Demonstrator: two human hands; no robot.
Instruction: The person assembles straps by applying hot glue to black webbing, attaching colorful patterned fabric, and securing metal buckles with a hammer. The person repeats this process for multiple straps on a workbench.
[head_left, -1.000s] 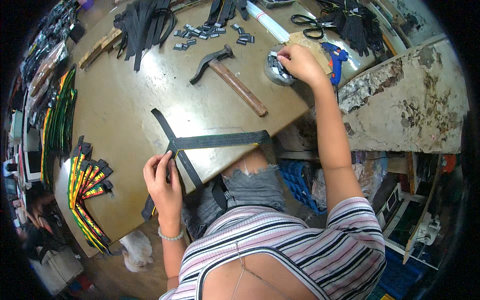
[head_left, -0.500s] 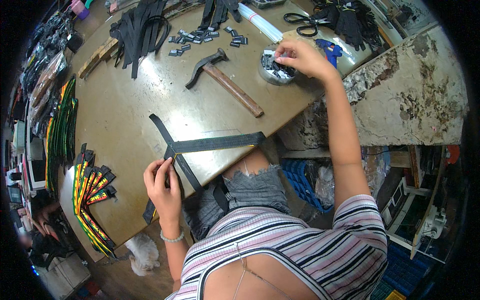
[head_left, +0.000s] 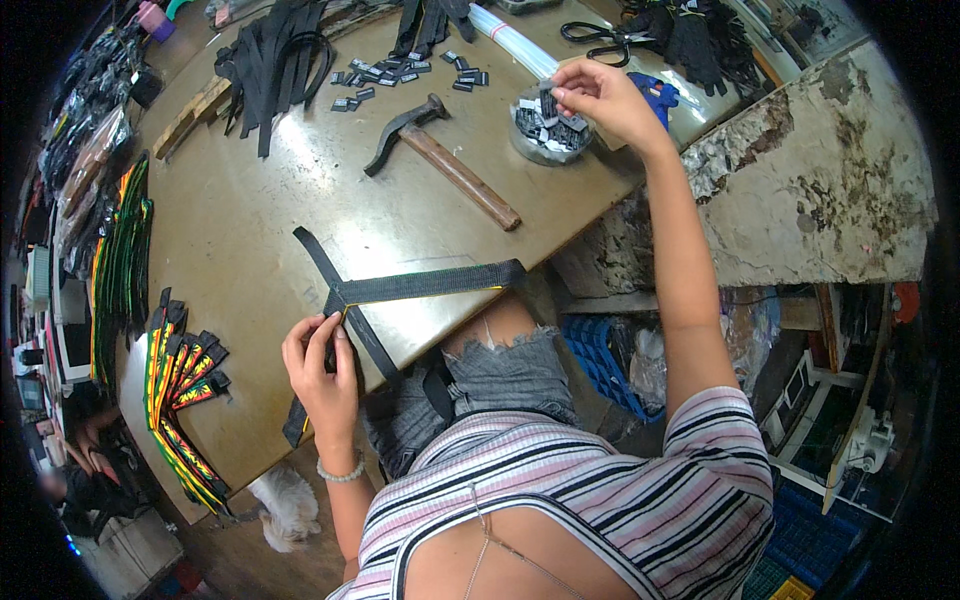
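My left hand point(head_left: 325, 375) pinches a black webbing strap point(head_left: 430, 284) with a thin yellow edge, near where its bands cross at the table's front edge. The strap's long arm points right across the tabletop, and a shorter end slants away to the far left. Above a round clear tub point(head_left: 548, 152), the thumb and fingers of my right hand point(head_left: 610, 100) are closed on a small black tag point(head_left: 547, 100). More black and white tags fill the tub. Between the tub and the strap lies a hammer point(head_left: 455, 170) with a wooden handle.
Loose black tags point(head_left: 385, 70) lie near a pile of black straps point(head_left: 275, 65). Black-handled scissors point(head_left: 605, 42), a blue glue gun point(head_left: 655, 95) and white sticks point(head_left: 515, 40) are at the far right. Patterned straps point(head_left: 180, 400) hang over the left edge. A white furry animal point(head_left: 287, 508) is below.
My right hand has lifted slightly out of the tub with a small black tag between its fingers. The left hand keeps its hold on the strap.
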